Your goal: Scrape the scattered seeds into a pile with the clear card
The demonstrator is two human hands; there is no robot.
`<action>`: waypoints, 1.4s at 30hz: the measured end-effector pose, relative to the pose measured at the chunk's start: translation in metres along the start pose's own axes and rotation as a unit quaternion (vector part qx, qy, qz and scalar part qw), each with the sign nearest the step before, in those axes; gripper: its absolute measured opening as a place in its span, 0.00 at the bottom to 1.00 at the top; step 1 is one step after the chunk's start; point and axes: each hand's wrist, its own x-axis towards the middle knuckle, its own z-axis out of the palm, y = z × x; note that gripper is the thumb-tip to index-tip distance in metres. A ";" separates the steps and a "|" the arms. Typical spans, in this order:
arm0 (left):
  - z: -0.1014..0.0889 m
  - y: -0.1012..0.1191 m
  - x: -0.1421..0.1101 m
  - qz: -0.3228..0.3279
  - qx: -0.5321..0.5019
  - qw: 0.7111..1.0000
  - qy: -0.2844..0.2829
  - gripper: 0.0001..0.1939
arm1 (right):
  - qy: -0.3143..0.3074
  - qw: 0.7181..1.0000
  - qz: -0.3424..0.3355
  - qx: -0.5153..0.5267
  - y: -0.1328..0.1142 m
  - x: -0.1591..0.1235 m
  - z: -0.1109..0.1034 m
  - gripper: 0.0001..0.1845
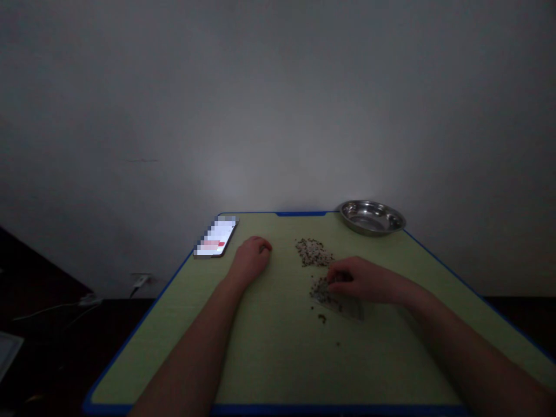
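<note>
My left hand (252,256) rests on the green tabletop with its fingers curled in, and I see nothing held in it. My right hand (362,280) is over the middle right of the table, thumb and fingers brought together in a pinch. Whatever is between those fingertips is too small to make out. Just under them lies a small cluster of dark bits (320,291), beside what looks like a clear plastic bag (351,309). Beyond it spreads a larger pile of white and brown grains or seeds (313,253). A few stray brown pieces (322,318) lie nearer to me.
A shiny metal bowl (372,219) stands at the table's far right corner. Along the far left edge lies a phone (216,237) with a lit screen. The table (278,370) has a blue rim and meets a grey wall. A plug (139,283) with cables is at left.
</note>
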 end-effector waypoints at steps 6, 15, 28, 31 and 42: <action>0.001 -0.001 0.000 0.001 0.009 1.000 0.002 0.14 | 0.001 1.000 0.010 -0.001 0.003 -0.001 -0.003 0.09; 0.003 -0.003 0.001 0.007 0.002 1.000 0.005 0.14 | -0.010 0.999 0.013 0.030 -0.007 -0.001 0.004 0.10; 0.001 -0.002 0.001 -0.001 0.010 1.000 0.001 0.13 | 0.070 0.997 -0.004 -0.032 -0.005 0.004 0.007 0.08; 0.001 -0.001 0.000 -0.001 0.008 1.000 0.001 0.13 | 0.087 0.995 0.000 -0.042 0.000 0.005 0.004 0.07; 0.001 0.000 0.001 0.000 0.006 1.000 0.001 0.13 | 0.043 0.999 0.004 -0.008 -0.007 0.003 0.006 0.07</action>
